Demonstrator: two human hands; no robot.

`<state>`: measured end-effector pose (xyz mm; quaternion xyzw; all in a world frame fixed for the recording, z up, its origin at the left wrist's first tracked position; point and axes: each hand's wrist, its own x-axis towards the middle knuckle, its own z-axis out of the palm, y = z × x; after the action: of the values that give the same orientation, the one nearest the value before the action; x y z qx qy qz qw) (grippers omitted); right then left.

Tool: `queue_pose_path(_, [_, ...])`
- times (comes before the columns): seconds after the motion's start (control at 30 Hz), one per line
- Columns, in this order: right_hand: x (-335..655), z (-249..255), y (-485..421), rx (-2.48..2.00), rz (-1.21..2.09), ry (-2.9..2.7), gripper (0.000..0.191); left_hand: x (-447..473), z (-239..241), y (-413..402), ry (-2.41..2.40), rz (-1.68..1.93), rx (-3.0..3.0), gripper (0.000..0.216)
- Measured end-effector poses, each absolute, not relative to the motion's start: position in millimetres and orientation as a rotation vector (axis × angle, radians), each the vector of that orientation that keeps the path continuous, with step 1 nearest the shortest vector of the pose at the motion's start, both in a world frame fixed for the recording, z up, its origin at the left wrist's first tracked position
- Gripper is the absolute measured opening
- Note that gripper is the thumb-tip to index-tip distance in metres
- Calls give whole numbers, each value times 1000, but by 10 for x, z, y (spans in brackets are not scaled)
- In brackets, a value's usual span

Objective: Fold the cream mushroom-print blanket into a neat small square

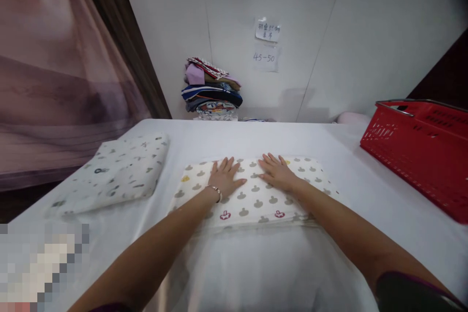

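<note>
A folded white cloth with grey, yellow and red prints [256, 202] lies flat on the white table [365, 195] in front of me. My left hand [224, 178] rests palm down on its far left part, fingers stretched out. A thin bracelet sits on that wrist. My right hand [277, 171] lies flat beside it on the cloth's far middle, fingers spread. Neither hand holds anything.
A small patterned pillow [117, 173] lies to the left on the table. A red plastic basket [420, 153] stands at the right edge. A stack of folded clothes [212, 90] sits against the back wall under two paper notes [266, 44].
</note>
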<state>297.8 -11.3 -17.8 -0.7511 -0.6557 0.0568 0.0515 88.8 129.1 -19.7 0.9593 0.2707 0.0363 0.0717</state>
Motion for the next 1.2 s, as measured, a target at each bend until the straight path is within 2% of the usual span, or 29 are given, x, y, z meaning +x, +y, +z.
queue_pose_path(0.27, [2994, -217, -14, -2277, 302, -1959, 71, 951, -250, 1374, 819, 25, 2825, 76])
queue_pose_path(0.53, [2699, -113, -673, -2196, 299, -2016, 67, 382, -97, 1098, 724, 97, 2843, 69])
queue_pose_path(0.8, [2676, -153, -920, -2278, 328, -1921, 68, 138, -135, 1047, 810, -51, 2805, 67])
queue_pose_path(1.03, [3088, -279, -1802, -2477, 34, -1645, 56, -489, -146, 892, 740, 94, 2940, 63])
queue_pose_path(1.2, [3273, -375, -2251, -2336, -46, -1365, 50, -809, -256, 917, 628, 288, 3085, 61])
